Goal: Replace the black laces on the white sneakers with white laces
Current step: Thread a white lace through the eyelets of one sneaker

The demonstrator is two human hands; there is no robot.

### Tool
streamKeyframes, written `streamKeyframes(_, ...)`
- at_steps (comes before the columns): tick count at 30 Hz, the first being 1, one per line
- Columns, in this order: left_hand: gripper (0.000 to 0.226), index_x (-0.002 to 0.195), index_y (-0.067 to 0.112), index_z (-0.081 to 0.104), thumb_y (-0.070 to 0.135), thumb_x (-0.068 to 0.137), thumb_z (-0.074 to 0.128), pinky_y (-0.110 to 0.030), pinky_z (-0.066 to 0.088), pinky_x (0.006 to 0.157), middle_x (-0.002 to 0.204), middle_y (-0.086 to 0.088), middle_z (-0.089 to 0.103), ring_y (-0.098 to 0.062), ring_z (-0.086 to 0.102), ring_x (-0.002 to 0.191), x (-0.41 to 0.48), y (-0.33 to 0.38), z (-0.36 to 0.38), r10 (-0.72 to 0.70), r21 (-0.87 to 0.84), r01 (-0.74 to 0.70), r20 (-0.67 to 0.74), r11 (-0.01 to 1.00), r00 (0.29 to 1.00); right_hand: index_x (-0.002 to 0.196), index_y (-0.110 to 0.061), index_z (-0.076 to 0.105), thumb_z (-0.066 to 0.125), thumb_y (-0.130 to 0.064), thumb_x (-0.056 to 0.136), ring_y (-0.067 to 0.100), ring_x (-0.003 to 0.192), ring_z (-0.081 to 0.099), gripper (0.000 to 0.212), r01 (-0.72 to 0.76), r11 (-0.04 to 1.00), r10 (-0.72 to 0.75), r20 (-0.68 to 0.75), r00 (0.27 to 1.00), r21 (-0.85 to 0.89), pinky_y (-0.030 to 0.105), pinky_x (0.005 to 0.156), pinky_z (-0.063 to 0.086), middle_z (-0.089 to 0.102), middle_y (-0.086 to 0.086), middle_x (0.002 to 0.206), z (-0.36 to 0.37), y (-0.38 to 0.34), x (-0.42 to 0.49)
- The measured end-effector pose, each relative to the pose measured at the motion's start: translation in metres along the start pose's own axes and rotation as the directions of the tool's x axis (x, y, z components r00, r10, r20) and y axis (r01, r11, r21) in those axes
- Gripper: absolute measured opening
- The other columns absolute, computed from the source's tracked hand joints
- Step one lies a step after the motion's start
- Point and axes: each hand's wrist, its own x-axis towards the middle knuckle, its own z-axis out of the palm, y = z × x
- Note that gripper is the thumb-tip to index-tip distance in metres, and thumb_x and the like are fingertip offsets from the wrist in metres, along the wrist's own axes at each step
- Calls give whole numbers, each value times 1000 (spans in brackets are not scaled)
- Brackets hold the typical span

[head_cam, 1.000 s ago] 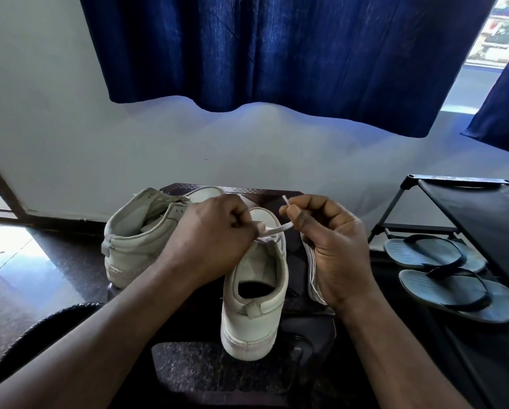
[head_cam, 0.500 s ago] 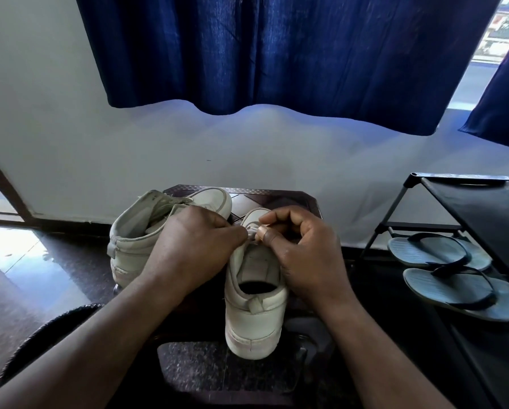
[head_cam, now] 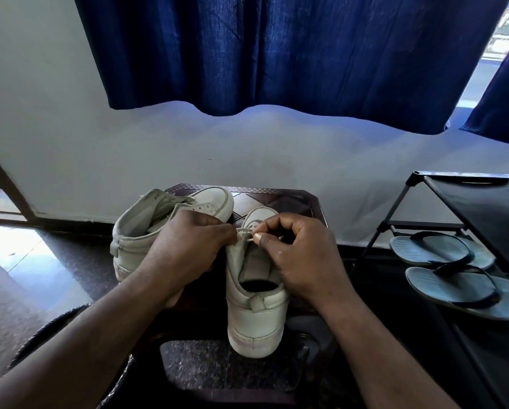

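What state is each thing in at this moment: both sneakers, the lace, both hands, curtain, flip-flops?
near sneaker: upright, heel toward the camera.
far sneaker: tipped on its side, visible eyelets empty.
white lace: short stretch showing, pinched above the near sneaker's tongue.
left hand: grips the near sneaker's left flap.
right hand: pinches the white lace.
curtain: hanging, mostly drawn.
flip-flops: side by side on the rack.

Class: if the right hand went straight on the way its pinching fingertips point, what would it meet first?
Probably the near sneaker's eyelet flap, right ahead of the right hand and the white lace tip it pinches; the left hand grips just beyond. Depth is unclear.
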Motion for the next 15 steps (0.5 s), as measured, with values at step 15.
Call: streamKeyframes(15,31,76,-5,70,23,83,83,-28,28,52,70,-10,48,-23,35,58,1,-8,-2,10,-246,18,115,969,993,80,-25,73,87,-15,79,7,76,71,17,5,996,-5,-2,1000,90,34,78,60,76,-12,80,3,0,0)
